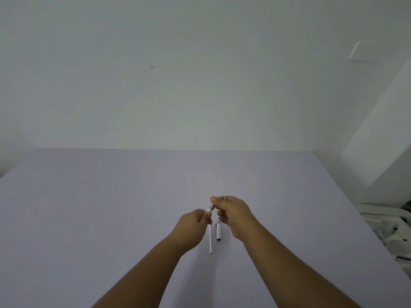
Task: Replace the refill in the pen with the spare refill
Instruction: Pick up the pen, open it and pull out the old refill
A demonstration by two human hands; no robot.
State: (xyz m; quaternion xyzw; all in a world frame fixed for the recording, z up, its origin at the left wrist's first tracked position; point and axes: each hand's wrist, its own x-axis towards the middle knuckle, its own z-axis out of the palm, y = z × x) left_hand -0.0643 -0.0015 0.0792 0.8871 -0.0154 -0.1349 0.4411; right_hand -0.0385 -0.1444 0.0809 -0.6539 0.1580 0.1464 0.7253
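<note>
My left hand (193, 221) grips the white pen barrel (208, 210) at its upper end, just above the table. My right hand (231, 212) pinches the dark grey tip section (211, 207) at the same end, so both hands meet on the pen. A thin white refill (210, 240) lies on the lilac table (111, 207) below my hands, pointing towards me. Right beside it lies the pen cap (218, 231), white with a dark end. The rest of the pen barrel is hidden inside my fists.
The table's far edge meets a plain white wall (200, 85). White furniture and a cluttered white object (387, 232) stand past the table's right edge.
</note>
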